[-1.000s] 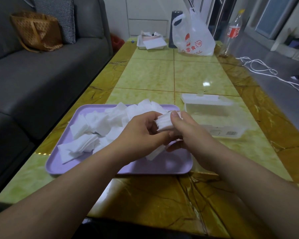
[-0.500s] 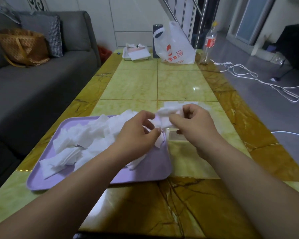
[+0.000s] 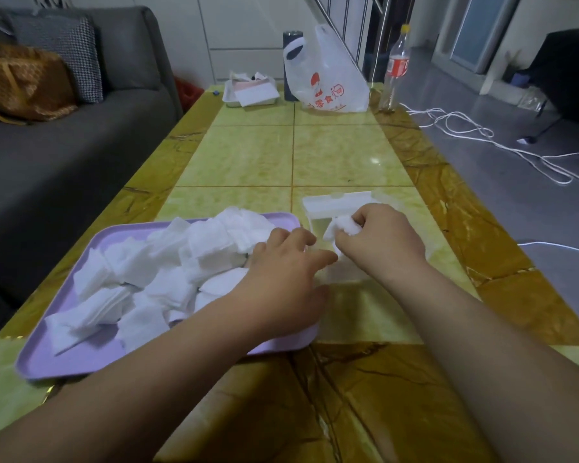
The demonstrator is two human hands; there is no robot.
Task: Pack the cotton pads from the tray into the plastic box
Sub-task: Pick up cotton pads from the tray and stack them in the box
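A lilac tray point(image 3: 81, 359) lies on the table, heaped with several loose white cotton pads point(image 3: 168, 265). Just right of it stands a clear plastic box point(image 3: 318, 225) with its white lid point(image 3: 335, 202) folded back. My right hand point(image 3: 381, 242) is over the box and pinches a small bunch of cotton pads point(image 3: 341, 227) at the box's opening. My left hand point(image 3: 281, 279) hovers over the tray's right end, fingers spread and relaxed, reaching toward the box, with nothing in it. The box's near part is hidden behind my right hand.
At the table's far end stand a white plastic bag point(image 3: 328, 78), a dark cylinder point(image 3: 291, 41), a bottle point(image 3: 395, 68) and a small white tray with papers point(image 3: 251, 93). A grey sofa point(image 3: 64, 162) runs along the left. White cables point(image 3: 482, 138) lie on the floor to the right.
My right hand has carried the bunch of pads right and down to the box opening. My left hand has let go of the bunch and opened over the tray's right end.
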